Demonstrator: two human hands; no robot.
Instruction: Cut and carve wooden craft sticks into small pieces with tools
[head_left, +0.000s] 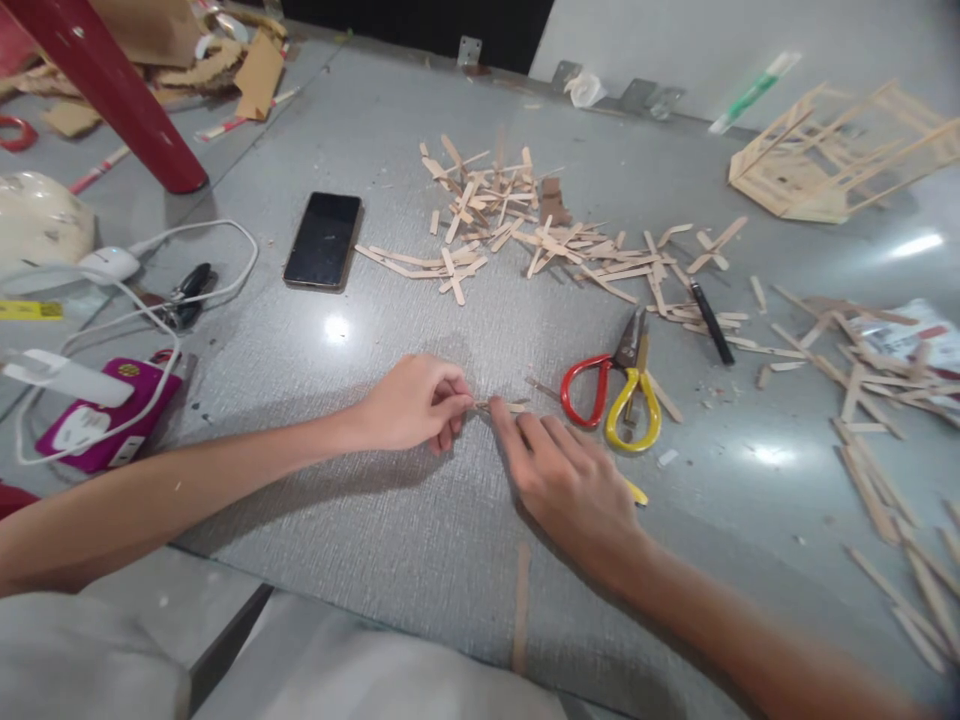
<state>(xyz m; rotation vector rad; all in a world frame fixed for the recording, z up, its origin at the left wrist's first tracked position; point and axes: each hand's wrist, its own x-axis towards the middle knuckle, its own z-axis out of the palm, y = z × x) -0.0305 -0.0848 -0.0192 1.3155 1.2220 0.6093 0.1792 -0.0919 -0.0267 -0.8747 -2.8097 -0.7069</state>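
My left hand pinches one end of a small wooden craft stick between thumb and fingertips, low over the grey table. My right hand reaches in from the right, its index fingertip against the same stick and the other fingers bent beside it; its thumb is hidden. Just beyond the right hand lie scissors with one red and one yellow handle, blades pointing away. A yellow-ended tool pokes out from behind the right hand, mostly covered. Near the table's front edge rests a single flat stick.
Heaps of craft sticks spread across the back and right, with a black pen among them. A phone lies back left. Cables and a purple power strip occupy the left. A stick frame stands back right; a red post rises back left.
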